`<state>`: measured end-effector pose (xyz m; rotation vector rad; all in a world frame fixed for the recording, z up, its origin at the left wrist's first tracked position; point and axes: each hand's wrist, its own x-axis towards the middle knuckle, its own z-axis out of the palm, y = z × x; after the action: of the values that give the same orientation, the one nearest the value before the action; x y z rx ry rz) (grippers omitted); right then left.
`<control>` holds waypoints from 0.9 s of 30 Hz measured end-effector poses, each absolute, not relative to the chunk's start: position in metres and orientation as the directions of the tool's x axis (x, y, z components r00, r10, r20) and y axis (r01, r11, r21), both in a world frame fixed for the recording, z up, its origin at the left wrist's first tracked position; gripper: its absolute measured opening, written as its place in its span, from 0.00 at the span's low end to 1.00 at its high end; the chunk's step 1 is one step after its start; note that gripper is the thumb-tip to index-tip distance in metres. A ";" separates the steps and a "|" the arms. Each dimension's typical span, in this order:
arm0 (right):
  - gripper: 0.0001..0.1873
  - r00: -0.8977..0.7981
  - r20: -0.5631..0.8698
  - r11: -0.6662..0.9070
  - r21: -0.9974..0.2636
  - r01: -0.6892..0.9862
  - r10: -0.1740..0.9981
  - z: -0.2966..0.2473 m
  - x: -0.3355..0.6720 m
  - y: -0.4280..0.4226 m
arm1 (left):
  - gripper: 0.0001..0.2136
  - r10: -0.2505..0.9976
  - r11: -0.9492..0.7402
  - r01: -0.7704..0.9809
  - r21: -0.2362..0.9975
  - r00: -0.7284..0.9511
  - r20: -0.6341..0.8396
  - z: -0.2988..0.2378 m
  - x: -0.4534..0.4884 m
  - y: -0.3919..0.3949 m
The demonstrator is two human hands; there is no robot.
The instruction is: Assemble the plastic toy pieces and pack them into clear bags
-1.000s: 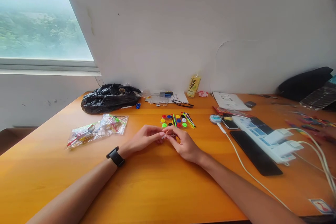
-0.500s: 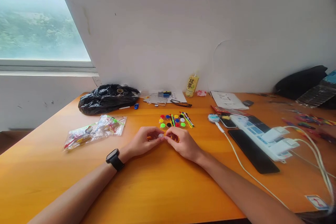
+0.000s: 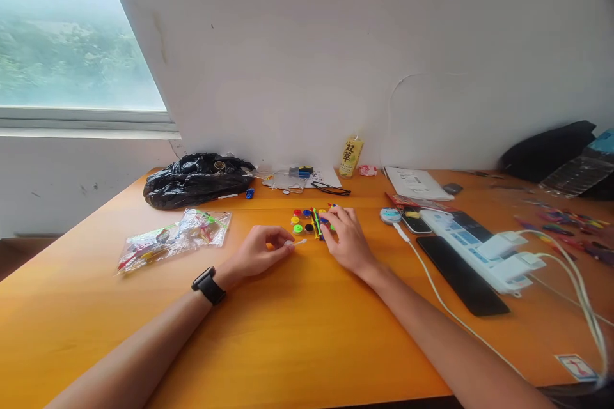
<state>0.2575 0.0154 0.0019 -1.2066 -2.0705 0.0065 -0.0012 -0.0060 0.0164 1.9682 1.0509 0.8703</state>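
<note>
Orange-brown wooden table (image 3: 268,339) against a pale, marked wall (image 3: 288,64); window (image 3: 77,32) upper left, hazy greenery outside. We log a black plastic bag (image 3: 192,184) at the back left, a clear packet (image 3: 175,239) of coloured parts nearer, a power strip (image 3: 467,246) at right.

Left hand (image 3: 259,254), dark watch (image 3: 210,285) at the wrist, low over the table: thumb and fingers pinch a small white piece (image 3: 300,241), its stem pointing right, just in front of the round coloured pieces (image 3: 298,229). Right hand (image 3: 350,241) palm down over that group's right side, fingers spread, thumb apart.

Right fingers cover several pieces; we cannot tell whether the tips touch any. Left fingers hide part of the white piece. Lower edge cuts both forearms; far-right items blurred.
</note>
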 end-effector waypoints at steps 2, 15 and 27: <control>0.17 -0.310 0.534 0.505 -0.266 0.821 0.786 -0.003 0.261 0.021 | 0.14 0.879 -0.418 0.416 0.808 0.410 0.243 0.016 -0.003 -0.003; 0.17 -0.376 0.463 0.507 -0.198 0.839 0.803 -0.017 0.260 0.027 | 0.09 0.886 -0.435 0.759 0.486 0.264 0.381 -0.004 -0.028 0.024; 0.06 -0.380 0.514 0.581 -0.316 0.750 0.769 -0.012 0.258 0.024 | 0.13 0.891 -0.424 0.780 0.460 0.267 0.368 -0.003 -0.025 0.020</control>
<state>0.2580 0.0242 -0.0121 -1.2032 -2.1851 0.0405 -0.0255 0.0196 -0.0035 2.3456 1.5683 0.8768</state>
